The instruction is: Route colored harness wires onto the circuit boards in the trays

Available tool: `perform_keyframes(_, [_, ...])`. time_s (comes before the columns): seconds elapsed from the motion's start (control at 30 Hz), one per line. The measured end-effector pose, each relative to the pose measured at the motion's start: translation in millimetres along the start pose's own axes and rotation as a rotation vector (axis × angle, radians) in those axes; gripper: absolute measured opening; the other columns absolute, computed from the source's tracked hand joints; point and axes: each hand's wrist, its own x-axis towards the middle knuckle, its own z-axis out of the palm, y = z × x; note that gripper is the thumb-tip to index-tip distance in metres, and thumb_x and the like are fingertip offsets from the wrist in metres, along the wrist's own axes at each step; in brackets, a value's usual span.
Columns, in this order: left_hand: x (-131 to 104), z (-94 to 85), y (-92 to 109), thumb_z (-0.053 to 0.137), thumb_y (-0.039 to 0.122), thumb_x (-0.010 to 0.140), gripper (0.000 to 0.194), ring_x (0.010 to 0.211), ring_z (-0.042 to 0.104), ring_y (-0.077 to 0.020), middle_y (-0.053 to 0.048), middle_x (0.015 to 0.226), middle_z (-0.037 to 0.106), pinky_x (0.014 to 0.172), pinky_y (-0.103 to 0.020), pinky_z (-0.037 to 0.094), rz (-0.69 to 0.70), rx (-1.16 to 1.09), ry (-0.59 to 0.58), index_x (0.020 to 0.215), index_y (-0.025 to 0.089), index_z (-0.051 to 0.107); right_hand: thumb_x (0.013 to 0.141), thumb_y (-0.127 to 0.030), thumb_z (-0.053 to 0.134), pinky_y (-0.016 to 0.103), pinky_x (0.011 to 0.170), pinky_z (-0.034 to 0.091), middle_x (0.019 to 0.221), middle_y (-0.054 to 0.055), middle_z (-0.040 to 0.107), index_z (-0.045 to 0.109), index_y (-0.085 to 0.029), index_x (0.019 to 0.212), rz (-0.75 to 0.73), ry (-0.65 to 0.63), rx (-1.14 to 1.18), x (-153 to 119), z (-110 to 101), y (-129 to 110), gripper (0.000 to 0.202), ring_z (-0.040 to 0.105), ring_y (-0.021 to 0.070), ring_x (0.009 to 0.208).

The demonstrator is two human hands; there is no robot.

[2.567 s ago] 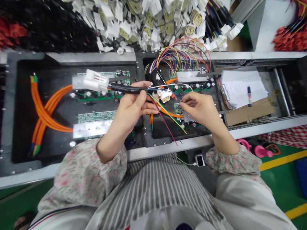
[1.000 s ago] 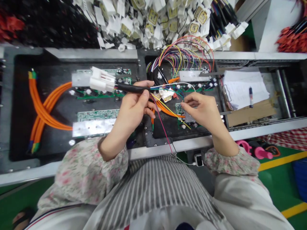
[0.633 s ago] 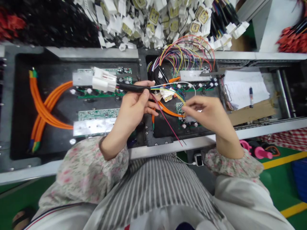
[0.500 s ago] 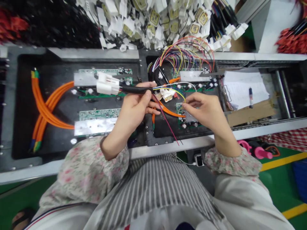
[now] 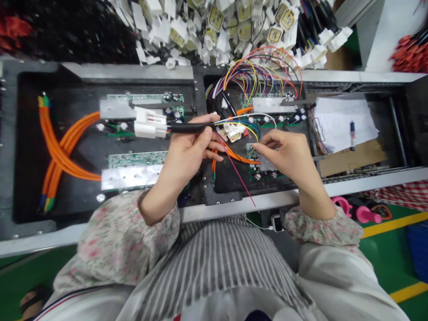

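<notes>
My left hand (image 5: 190,149) is closed around the black sleeve of a wire harness (image 5: 187,128), thumb on top. A white plug (image 5: 150,123) forms the harness's left end. From its right end fan out blue, yellow and white wires, while a magenta wire (image 5: 239,176) hangs toward the front rail. My right hand (image 5: 284,149) pinches the ends of some coloured wires just above a green circuit board (image 5: 250,154); the fingertips hide the exact ends. Beneath the harness lie a small white connector (image 5: 234,132) and orange cables (image 5: 239,156).
In the left tray are circuit boards with metal plates (image 5: 130,177) and thick orange cables (image 5: 63,156). White connectors (image 5: 214,26) hang in a heap at the back. Coloured wires (image 5: 261,67) arch behind my hands. Papers (image 5: 344,120) and a marker (image 5: 352,135) lie at right.
Both hands keep their hold on the harness and wires. The white plug has turned slightly, and the magenta wire's tip reaches a little farther right and down. The view has shifted slightly.
</notes>
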Motion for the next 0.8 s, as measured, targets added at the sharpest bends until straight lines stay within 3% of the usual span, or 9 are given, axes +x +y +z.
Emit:
perform_keyframes(0.13, [-1, 1.6, 1, 0.048, 0.018, 0.093, 0.02, 0.061, 0.068, -0.01, 0.0, 0.073, 0.067, 0.052, -0.018, 0.057, -0.002, 0.013, 0.029, 0.11, 0.018, 0.058, 0.082, -0.021, 0.066, 0.024, 0.055, 0.041, 0.063, -0.002, 0.066, 0.067, -0.018, 0.071, -0.094, -0.233, 0.055, -8, -8, -14, 0.011, 0.057, 0.0103, 0.055])
perform_keyframes(0.17, [-2, 2.2, 1, 0.047, 0.019, 0.094, 0.02, 0.062, 0.069, -0.0104, -0.001, 0.075, 0.067, 0.054, -0.019, 0.058, 0.005, 0.021, 0.034, 0.111, 0.017, 0.058, 0.082, -0.019, 0.065, 0.024, 0.055, 0.042, 0.064, -0.002, 0.066, 0.067, -0.018, 0.072, -0.092, -0.232, 0.089, -8, -9, -17, 0.011, 0.058, 0.0104, 0.056])
perform_keyframes(0.27, [-3, 4.6, -1, 0.047, 0.019, 0.094, 0.023, 0.063, 0.069, -0.0113, -0.002, 0.077, 0.067, 0.06, -0.023, 0.06, 0.027, 0.072, 0.042, 0.113, 0.016, 0.058, 0.082, -0.018, 0.063, 0.024, 0.06, 0.048, 0.071, -0.001, 0.068, 0.065, -0.019, 0.074, 0.0, 0.028, 0.163, -5, -11, -19, 0.008, 0.062, 0.0118, 0.063])
perform_keyframes(0.33, [-4, 6.3, -2, 0.048, 0.017, 0.093, 0.025, 0.062, 0.069, -0.0112, -0.002, 0.076, 0.066, 0.061, -0.023, 0.06, 0.032, 0.112, 0.047, 0.116, 0.014, 0.058, 0.08, -0.017, 0.065, 0.024, 0.062, 0.051, 0.071, -0.001, 0.068, 0.065, -0.02, 0.074, 0.002, 0.123, 0.153, -1, -8, -14, 0.006, 0.064, 0.0122, 0.065])
perform_keyframes(0.53, [-3, 7.3, -4, 0.045, 0.015, 0.093, 0.028, 0.063, 0.069, -0.0109, -0.002, 0.075, 0.067, 0.06, -0.022, 0.06, 0.026, 0.146, 0.031, 0.118, 0.012, 0.056, 0.077, -0.014, 0.065, 0.023, 0.061, 0.052, 0.068, -0.002, 0.066, 0.063, -0.018, 0.074, -0.023, 0.128, 0.154, 6, 5, -2, 0.006, 0.064, 0.0108, 0.063])
perform_keyframes(0.8, [-3, 5.3, -5, 0.047, 0.017, 0.093, 0.024, 0.063, 0.07, -0.012, -0.002, 0.077, 0.068, 0.062, -0.025, 0.062, 0.046, 0.158, 0.028, 0.114, 0.018, 0.058, 0.078, -0.018, 0.063, 0.026, 0.064, 0.054, 0.07, -0.001, 0.066, 0.061, -0.02, 0.073, 0.023, 0.096, 0.125, 6, 4, -4, 0.006, 0.064, 0.0126, 0.064])
